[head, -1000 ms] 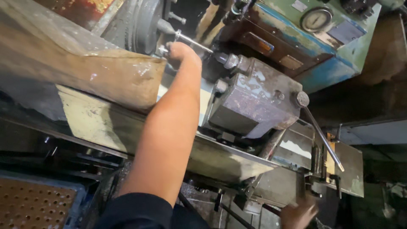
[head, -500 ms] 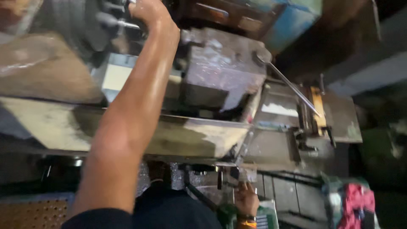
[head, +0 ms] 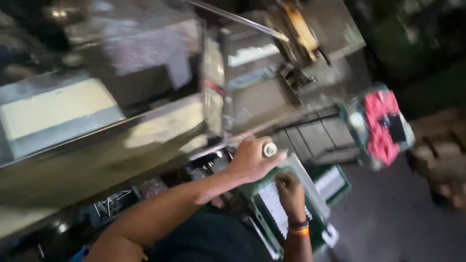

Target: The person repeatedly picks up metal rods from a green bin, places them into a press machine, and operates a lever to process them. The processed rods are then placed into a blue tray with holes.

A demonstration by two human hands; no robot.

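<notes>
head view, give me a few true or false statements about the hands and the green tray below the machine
1. The left hand holds a small pale round piece between its fingers. True.
2. The right hand is up on the long metal lever at the top of the machine. False: it is down at the green tray, over the rows of thin metal pieces.
3. The right wrist wears an orange and dark band. True.
4. The red and green cloth bundle lies inside the green tray. False: it sits apart, to the right of the machine.
5. Both hands are empty. False: the left holds the round piece; whether the right grips anything cannot be told.
</notes>
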